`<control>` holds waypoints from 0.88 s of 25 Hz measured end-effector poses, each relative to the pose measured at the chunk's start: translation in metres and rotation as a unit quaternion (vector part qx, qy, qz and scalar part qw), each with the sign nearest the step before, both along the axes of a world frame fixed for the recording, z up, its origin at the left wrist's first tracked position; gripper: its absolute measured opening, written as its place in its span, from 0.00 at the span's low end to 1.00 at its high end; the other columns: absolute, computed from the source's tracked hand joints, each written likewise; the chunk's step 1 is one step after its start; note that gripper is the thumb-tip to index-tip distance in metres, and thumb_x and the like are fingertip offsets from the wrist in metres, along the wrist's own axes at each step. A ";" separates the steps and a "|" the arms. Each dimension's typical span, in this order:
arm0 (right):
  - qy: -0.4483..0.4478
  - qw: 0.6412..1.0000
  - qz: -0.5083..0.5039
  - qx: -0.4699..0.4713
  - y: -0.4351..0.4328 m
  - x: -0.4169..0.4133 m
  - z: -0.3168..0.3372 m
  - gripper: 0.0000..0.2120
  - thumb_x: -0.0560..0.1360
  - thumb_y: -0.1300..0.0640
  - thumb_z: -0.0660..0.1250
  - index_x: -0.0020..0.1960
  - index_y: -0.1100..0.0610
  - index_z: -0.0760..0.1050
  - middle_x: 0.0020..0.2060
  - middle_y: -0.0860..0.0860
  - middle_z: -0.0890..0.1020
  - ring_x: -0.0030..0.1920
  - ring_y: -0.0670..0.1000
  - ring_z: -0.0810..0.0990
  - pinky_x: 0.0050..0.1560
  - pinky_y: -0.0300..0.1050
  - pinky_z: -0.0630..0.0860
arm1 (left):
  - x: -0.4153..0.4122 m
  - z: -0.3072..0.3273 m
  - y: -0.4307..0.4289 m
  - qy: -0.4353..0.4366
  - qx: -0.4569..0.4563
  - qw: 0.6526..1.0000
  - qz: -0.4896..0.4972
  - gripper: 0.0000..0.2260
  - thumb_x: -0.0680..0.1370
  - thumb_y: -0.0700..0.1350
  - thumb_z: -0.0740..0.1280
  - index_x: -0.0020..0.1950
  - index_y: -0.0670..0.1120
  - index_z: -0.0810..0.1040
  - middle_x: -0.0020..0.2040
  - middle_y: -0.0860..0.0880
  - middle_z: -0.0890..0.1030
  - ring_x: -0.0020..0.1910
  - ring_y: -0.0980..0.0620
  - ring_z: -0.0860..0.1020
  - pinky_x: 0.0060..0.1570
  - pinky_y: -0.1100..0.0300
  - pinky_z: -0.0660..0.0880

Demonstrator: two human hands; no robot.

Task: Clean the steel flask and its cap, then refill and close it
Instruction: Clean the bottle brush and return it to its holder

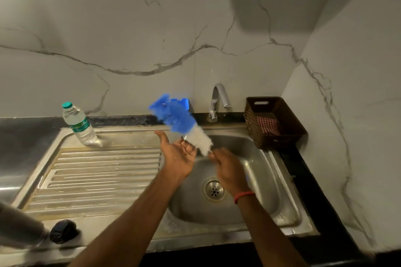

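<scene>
Right hand (230, 171) was clamped on the thin handle of the bottle brush (184, 123), blue-and-white bristles blurred above the sink (271, 180). Left hand (179, 154) was spread, palm up, touching the white bristles. Steel flask (19, 227) lay at the surface's near-left corner, its dark cap (64, 231) just beside it. Plastic water bottle (80, 124) stood on the drainboard.

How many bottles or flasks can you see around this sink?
2. A plastic water bottle stands at the drainboard's back left; the steel flask lies at the front left edge, partly cut off. Others may be out of frame.
</scene>
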State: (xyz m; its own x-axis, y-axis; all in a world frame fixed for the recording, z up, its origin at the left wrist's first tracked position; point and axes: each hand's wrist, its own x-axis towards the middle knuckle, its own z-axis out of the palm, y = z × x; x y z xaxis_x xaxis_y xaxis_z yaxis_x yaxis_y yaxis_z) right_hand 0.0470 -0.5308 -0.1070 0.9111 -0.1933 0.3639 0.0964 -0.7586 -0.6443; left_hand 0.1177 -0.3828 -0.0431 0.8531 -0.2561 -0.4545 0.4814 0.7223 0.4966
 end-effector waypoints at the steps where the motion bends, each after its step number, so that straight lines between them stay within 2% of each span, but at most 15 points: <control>1: -0.026 0.999 0.001 -0.028 0.006 0.003 0.002 0.12 0.81 0.51 0.58 0.52 0.51 0.80 0.45 0.48 0.80 0.47 0.49 0.78 0.46 0.47 0.73 | 0.002 0.002 -0.002 0.001 -0.011 1.000 -0.003 0.31 0.78 0.70 0.58 0.53 0.42 0.79 0.40 0.45 0.85 0.38 0.50 0.84 0.46 0.57 0.80; 2: -0.039 0.998 0.003 -0.044 0.005 0.001 -0.003 0.12 0.81 0.51 0.58 0.53 0.52 0.80 0.45 0.48 0.80 0.47 0.49 0.77 0.46 0.47 0.73 | 0.004 0.004 -0.002 0.000 -0.022 1.000 -0.001 0.25 0.81 0.66 0.56 0.47 0.44 0.77 0.33 0.48 0.82 0.32 0.53 0.81 0.38 0.59 0.78; 3: -0.033 0.999 0.004 -0.031 -0.001 -0.005 -0.014 0.12 0.82 0.51 0.59 0.54 0.52 0.81 0.46 0.47 0.81 0.48 0.49 0.78 0.49 0.48 0.75 | 0.007 0.007 0.000 0.003 -0.034 0.999 0.011 0.23 0.83 0.62 0.54 0.44 0.46 0.75 0.31 0.49 0.79 0.29 0.53 0.79 0.35 0.58 0.76; 6: 0.043 0.996 0.000 0.072 -0.024 -0.027 -0.036 0.17 0.82 0.47 0.57 0.58 0.52 0.81 0.49 0.46 0.82 0.52 0.46 0.79 0.55 0.55 0.77 | 0.011 0.006 0.006 -0.022 -0.079 0.996 0.027 0.22 0.83 0.63 0.56 0.41 0.49 0.76 0.33 0.50 0.77 0.32 0.53 0.77 0.34 0.57 0.76; 9: 0.056 0.995 0.039 0.071 -0.006 -0.009 -0.006 0.20 0.81 0.44 0.55 0.57 0.53 0.81 0.49 0.48 0.83 0.51 0.46 0.80 0.55 0.49 0.76 | 0.009 -0.009 0.001 -0.027 -0.056 0.998 0.011 0.20 0.81 0.63 0.60 0.43 0.48 0.76 0.32 0.50 0.76 0.28 0.53 0.76 0.29 0.61 0.76; 11: 0.048 0.998 0.033 0.030 0.005 -0.002 0.005 0.19 0.81 0.43 0.53 0.53 0.52 0.80 0.45 0.47 0.82 0.46 0.46 0.79 0.47 0.46 0.75 | 0.010 -0.007 -0.003 -0.020 -0.069 0.997 0.014 0.23 0.79 0.66 0.61 0.48 0.47 0.78 0.36 0.49 0.79 0.33 0.51 0.80 0.35 0.59 0.79; 12: 0.042 0.999 0.013 0.016 0.004 -0.005 0.003 0.18 0.81 0.44 0.54 0.50 0.51 0.79 0.42 0.46 0.81 0.43 0.45 0.78 0.44 0.46 0.74 | 0.011 -0.005 -0.003 -0.008 -0.073 0.997 0.031 0.26 0.78 0.69 0.61 0.52 0.46 0.80 0.41 0.47 0.82 0.40 0.49 0.82 0.43 0.55 0.81; 14: 0.053 0.997 -0.046 0.042 -0.010 -0.023 -0.012 0.15 0.81 0.46 0.56 0.45 0.51 0.78 0.37 0.45 0.80 0.38 0.44 0.77 0.39 0.45 0.71 | 0.015 -0.002 0.001 0.030 -0.082 0.994 0.061 0.35 0.76 0.73 0.60 0.62 0.42 0.79 0.53 0.42 0.85 0.54 0.45 0.83 0.61 0.49 0.78; 15: 0.072 0.992 -0.075 0.069 -0.016 -0.032 -0.015 0.14 0.82 0.49 0.58 0.44 0.51 0.78 0.34 0.43 0.79 0.37 0.44 0.77 0.38 0.44 0.70 | 0.014 -0.001 0.001 0.037 -0.075 0.994 0.063 0.38 0.75 0.74 0.59 0.64 0.41 0.77 0.56 0.40 0.85 0.57 0.43 0.83 0.64 0.47 0.77; 17: 0.081 0.988 -0.101 0.082 -0.014 -0.029 -0.004 0.15 0.81 0.50 0.59 0.42 0.53 0.80 0.33 0.44 0.81 0.35 0.44 0.77 0.37 0.45 0.69 | 0.010 -0.002 -0.002 0.032 -0.036 0.997 0.052 0.41 0.74 0.75 0.57 0.65 0.40 0.76 0.56 0.39 0.85 0.56 0.42 0.84 0.60 0.47 0.79; 20: 0.063 0.996 -0.070 0.005 0.002 -0.003 0.027 0.21 0.76 0.44 0.53 0.38 0.55 0.78 0.30 0.49 0.79 0.33 0.51 0.76 0.35 0.48 0.69 | 0.006 -0.001 -0.008 -0.009 -0.005 0.999 0.040 0.36 0.77 0.74 0.55 0.65 0.45 0.78 0.51 0.44 0.87 0.50 0.46 0.85 0.48 0.52 0.81; 22: 0.077 0.994 -0.074 -0.029 -0.010 -0.001 0.025 0.20 0.74 0.46 0.52 0.36 0.56 0.75 0.28 0.50 0.77 0.32 0.54 0.76 0.34 0.49 0.70 | 0.012 0.000 -0.005 -0.025 -0.013 0.998 0.052 0.34 0.77 0.73 0.56 0.64 0.46 0.79 0.50 0.45 0.87 0.50 0.47 0.85 0.46 0.52 0.81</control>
State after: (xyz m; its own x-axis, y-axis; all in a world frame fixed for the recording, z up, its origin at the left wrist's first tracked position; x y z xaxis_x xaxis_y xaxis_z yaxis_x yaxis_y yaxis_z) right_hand 0.0455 -0.5406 -0.0816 0.9202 -0.3118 0.2366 -0.1153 -0.7936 -0.5974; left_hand 0.1301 -0.3882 -0.0428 0.8968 -0.1766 -0.4057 0.3790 0.7797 0.4985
